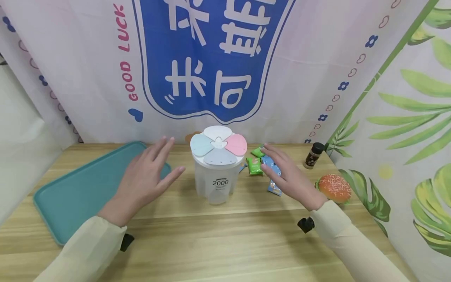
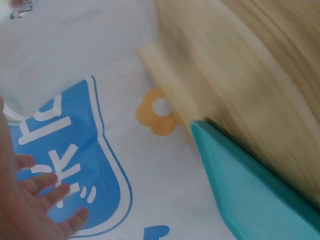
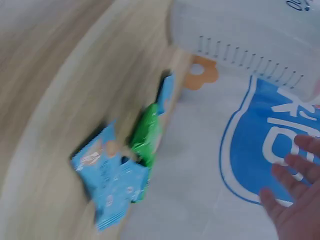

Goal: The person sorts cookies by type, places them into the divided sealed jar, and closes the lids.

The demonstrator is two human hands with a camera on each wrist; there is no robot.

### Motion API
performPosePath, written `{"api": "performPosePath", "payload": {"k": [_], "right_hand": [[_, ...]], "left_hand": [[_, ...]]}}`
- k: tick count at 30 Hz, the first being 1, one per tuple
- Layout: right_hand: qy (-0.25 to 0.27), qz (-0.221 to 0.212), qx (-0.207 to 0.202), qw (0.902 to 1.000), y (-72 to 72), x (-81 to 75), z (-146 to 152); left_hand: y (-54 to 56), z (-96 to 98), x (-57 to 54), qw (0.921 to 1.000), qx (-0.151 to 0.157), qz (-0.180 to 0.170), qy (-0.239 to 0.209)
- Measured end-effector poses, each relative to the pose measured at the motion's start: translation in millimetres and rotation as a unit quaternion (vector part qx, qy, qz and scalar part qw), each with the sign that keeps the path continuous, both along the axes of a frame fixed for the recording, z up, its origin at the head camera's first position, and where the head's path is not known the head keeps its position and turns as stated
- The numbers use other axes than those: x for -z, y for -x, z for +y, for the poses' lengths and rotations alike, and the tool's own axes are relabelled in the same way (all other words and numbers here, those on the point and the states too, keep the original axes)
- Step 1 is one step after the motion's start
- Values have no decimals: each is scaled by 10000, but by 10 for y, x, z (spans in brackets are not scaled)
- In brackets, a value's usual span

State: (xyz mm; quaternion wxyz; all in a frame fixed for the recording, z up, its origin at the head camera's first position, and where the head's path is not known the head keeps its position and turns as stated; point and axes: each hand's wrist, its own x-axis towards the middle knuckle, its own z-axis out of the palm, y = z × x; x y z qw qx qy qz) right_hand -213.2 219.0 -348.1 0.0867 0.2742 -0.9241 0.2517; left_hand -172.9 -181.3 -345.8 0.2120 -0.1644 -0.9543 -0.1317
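Observation:
A clear plastic storage canister [image 1: 215, 184] stands upright on the wooden table, its white lid carrying pink, blue and grey petal-shaped flaps [image 1: 218, 145]. To its left, my left hand [image 1: 146, 172] hovers with fingers spread, partly in front of a teal tray [image 1: 84, 192]. On the other side, my right hand [image 1: 287, 174] is held in the air, fingers extended, over small green packets [image 1: 254, 166] and blue packets [image 1: 274, 187]. Neither hand touches the canister. In the right wrist view, the blue packets [image 3: 102, 172] and a green packet [image 3: 146, 132] lie beside the canister [image 3: 240, 45].
A dark bottle with a black cap [image 1: 314, 155] stands at the back right. Nearer along the right edge sits a toy-like hamburger [image 1: 334, 188]. A printed cloth [image 1: 105, 78] hangs behind the table, and a leaf-patterned cloth [image 1: 419, 149] hangs at the right.

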Motion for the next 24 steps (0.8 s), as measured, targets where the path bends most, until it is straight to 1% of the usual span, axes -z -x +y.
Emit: {"api": "performPosePath", "payload": {"k": [2,4,7,9,12,15,19,24], "right_hand": [[382,113,-213,9990,-6,-38,-35],[651,355,-423,9963,-8,-79,-76],[897,768,-704,9905,-7,-149,-148],[989,960,-885,9865,-6,-205,-201],[1047,1114,-1161,9814,-6,-289,-286],[1088,1214,-1449,9759,-10,-359,-368],[1114,1296,-1749,9696,-8,-412,-462],[943,1352,-1962,9666,12,-421,-534]], "left_hand": [[4,38,-26,9991,240,187,-299],[-1,79,-58,9970,459,274,-562],[-20,151,-120,9930,762,348,-835],[-26,206,-164,9902,963,409,-921],[-24,285,-220,9869,1227,532,-907],[-17,346,-252,9841,1444,613,-835],[5,405,-259,9797,1718,720,-733],[44,452,-254,9754,1969,815,-558]]}}
